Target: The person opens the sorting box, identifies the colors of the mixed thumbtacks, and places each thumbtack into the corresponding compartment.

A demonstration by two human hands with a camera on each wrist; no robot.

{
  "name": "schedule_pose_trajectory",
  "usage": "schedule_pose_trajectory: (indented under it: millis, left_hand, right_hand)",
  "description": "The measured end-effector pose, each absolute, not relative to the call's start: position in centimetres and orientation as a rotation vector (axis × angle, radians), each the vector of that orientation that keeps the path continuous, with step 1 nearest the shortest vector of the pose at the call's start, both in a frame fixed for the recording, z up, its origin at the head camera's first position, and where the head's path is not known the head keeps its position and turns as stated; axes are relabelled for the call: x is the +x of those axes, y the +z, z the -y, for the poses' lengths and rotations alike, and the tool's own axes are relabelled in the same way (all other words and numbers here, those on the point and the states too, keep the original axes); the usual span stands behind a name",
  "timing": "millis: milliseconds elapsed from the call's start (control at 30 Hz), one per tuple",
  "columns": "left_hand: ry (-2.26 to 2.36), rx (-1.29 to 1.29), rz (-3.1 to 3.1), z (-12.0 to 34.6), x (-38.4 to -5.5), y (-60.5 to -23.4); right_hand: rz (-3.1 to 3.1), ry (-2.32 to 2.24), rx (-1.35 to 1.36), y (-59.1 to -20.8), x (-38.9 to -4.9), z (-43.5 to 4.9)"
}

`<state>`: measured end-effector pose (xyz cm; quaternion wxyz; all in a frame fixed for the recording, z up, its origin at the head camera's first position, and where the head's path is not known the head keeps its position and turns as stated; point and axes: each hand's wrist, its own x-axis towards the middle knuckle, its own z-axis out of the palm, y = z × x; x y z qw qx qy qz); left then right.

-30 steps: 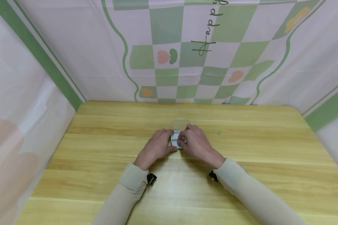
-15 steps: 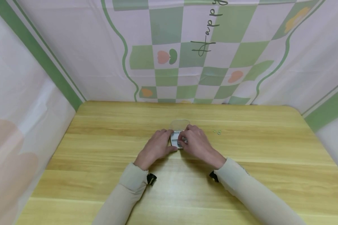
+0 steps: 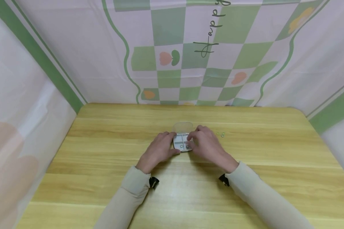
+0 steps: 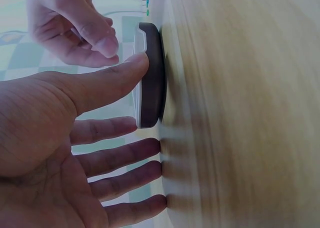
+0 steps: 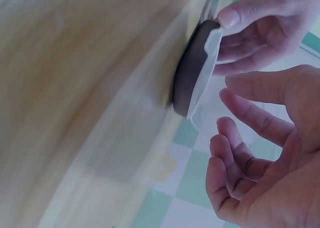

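A small compartment case (image 3: 177, 138), white inside with a dark outer shell (image 4: 153, 83), lies on the table with its clear lid (image 3: 183, 127) swung back. Small round pieces (image 3: 181, 146) sit in its two near compartments. My left hand (image 3: 160, 148) holds the case by its left side, thumb at the near rim and index finger at the far corner; its other fingertips rest on the table. Over the case's right side hovers my right hand (image 3: 207, 144), thumb and index finger slightly apart, nothing visible between them. Its remaining fingers are loosely bent.
Several tiny pieces (image 3: 222, 135) lie on the table to the right of the case; in the left wrist view they show thin stems with blue and green ends. The wooden table (image 3: 261, 140) meets a checkered cloth (image 3: 169, 78) at its back edge.
My right hand has drawn back to the right and its pinch has loosened, uncovering the near compartments and the small pieces in them. My left hand stays put.
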<state>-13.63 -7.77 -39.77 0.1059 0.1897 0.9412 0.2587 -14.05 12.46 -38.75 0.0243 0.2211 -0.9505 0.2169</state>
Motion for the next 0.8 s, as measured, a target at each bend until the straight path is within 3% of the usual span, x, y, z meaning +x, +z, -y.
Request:
schedule_pose_trajectory:
  millis: [800]
  left_hand:
    - [0.832, 0.513, -2.736, 7.7, -13.6, -39.9]
  right_hand:
    - [2.973, 0.66, 0.482, -38.5, -15.0, -17.6]
